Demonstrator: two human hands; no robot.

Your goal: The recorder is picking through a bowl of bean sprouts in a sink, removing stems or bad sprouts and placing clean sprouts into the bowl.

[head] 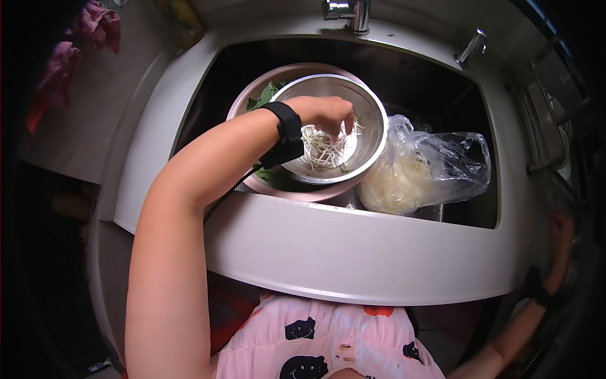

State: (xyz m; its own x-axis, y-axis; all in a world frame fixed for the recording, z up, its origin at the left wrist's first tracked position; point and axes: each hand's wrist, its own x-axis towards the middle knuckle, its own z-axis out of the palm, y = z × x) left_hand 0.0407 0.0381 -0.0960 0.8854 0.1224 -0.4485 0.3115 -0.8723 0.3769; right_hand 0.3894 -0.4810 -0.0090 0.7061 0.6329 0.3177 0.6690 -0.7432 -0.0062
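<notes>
My left hand (334, 118), with a black band on the wrist, reaches over a steel bowl (378, 142). Its fingers are curled and the tips point down into white bean sprouts (322, 151); whether they grip any is hidden. The bowl rests in a larger pink basin (241, 99) holding green leaves (265, 94). To the right, a clear plastic bag (454, 161) with more pale sprouts (397, 184) lies in the sink. At the dim right edge is my right hand (562, 230), also with a wristband, away from the bowl; its fingers are unclear.
The dark sink (454, 90) is set in a white countertop (360, 256). A chrome faucet (360, 19) and a smaller chrome spout (471, 47) stand behind it. A metal rack (551, 166) is at the right, pink cloths (97, 26) at the upper left.
</notes>
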